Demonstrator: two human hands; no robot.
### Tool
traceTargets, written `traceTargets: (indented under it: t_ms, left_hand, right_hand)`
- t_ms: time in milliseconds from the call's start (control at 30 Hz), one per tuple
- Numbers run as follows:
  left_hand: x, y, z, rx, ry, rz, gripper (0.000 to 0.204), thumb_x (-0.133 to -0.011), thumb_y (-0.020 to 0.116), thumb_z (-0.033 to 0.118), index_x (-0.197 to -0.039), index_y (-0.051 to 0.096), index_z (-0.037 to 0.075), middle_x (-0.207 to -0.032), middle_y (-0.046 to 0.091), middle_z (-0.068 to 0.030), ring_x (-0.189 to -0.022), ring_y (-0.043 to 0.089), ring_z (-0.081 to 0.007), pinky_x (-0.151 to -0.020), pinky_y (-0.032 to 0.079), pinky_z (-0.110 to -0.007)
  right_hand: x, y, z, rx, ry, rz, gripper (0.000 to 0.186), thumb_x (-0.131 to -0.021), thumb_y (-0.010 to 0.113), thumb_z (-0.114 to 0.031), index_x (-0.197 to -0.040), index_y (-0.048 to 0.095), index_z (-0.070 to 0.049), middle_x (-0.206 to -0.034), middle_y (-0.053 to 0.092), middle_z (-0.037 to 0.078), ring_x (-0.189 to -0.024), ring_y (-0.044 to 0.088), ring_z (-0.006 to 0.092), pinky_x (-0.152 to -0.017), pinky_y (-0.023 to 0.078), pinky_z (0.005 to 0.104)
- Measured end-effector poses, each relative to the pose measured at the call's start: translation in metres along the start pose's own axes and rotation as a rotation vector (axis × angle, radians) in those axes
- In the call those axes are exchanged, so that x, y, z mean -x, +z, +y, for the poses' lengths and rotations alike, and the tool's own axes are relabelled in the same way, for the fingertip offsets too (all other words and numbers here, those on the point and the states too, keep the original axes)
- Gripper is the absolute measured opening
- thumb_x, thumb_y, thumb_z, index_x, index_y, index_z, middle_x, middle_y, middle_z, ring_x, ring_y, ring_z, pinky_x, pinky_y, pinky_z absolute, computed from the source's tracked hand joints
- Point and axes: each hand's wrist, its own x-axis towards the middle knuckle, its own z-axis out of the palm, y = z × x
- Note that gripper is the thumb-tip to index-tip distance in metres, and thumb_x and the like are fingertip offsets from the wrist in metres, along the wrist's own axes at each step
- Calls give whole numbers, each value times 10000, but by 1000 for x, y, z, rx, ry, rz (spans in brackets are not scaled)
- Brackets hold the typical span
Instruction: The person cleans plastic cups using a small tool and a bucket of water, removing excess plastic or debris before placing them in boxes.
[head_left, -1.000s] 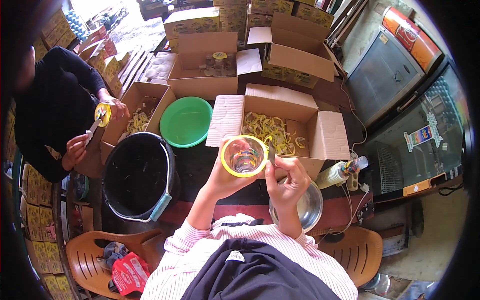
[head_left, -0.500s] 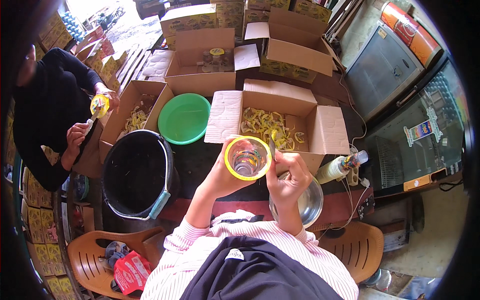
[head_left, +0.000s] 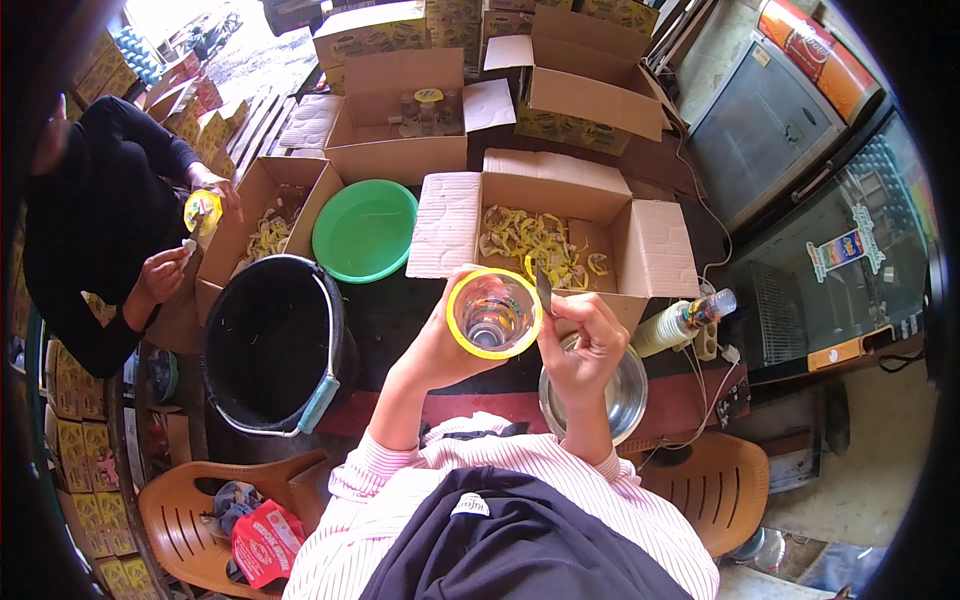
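Note:
My left hand (head_left: 432, 345) is closed around a clear plastic cup (head_left: 492, 312) with a yellow rim and coloured print; its open mouth tilts up toward me. Pinched in my right hand (head_left: 582, 338) is a small knife (head_left: 543, 284), its blade upright against the right side of the rim. A narrow yellow piece (head_left: 529, 264) shows at the top of the rim, beside the blade. Just beyond the cup, an open cardboard box (head_left: 447, 225) contains many curled yellow strips (head_left: 540, 240). Below my right hand sits a metal bowl (head_left: 630, 395), partly covered by the hand and wrist.
A black bucket (head_left: 225, 330) and a green basin (head_left: 365, 230) stand to the left. At the right lies a stack of clear cups (head_left: 665, 330) near white cables (head_left: 722, 395). At far left, a co-worker (head_left: 100, 220) cuts at a yellow-lidded cup (head_left: 203, 212).
My knife and the cup stay close together, while the yellow piece at the rim has shifted left of the blade. The co-worker's knife hand has moved slightly right.

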Motion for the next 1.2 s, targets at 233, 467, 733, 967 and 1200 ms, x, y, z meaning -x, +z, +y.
traceTargets:
  t_ms: [233,467,733,967,1200]
  left_hand:
    - [-1,-5,2,20,30,-47,731,-567,789,41,-1180,390,12,-1106,429,-88,-1009,506,-187,-862,434,-284]
    - [-1,-8,7,-59,9,-85,729,-570,790,56,-1181,394,25,-1085,467,-87,-983,524,-183,-846,438,-285]
    - [-1,-11,0,81,36,-142,732,-576,789,71,-1188,391,10,-1082,479,-89,-1016,500,-179,-883,406,-295]
    - [4,-15,-5,186,-39,-158,724,-568,784,72,-1185,411,4,-1123,454,-85,-1053,460,-184,-922,363,-298]
    - [5,-17,-11,206,-38,-181,728,-550,772,41,-1189,425,18,-1174,412,-80,-1093,436,-179,-928,359,-303]
  right_hand:
    - [0,1,-1,-98,17,-15,198,-628,646,107,-790,635,-7,-679,595,62,-601,584,119,-563,450,222]
    - [1,2,0,-95,37,-20,200,-627,637,109,-792,635,-5,-683,595,66,-602,587,121,-567,456,223]
    - [-1,2,-3,-46,11,-41,199,-630,655,96,-794,636,-15,-702,609,77,-604,600,130,-563,468,226]
    - [-1,1,-4,17,-26,-68,204,-637,663,90,-803,640,-26,-713,616,81,-615,625,139,-555,480,225]
    - [-2,2,-9,50,-42,-77,211,-639,668,87,-816,643,-25,-742,630,88,-631,632,144,-562,485,226]
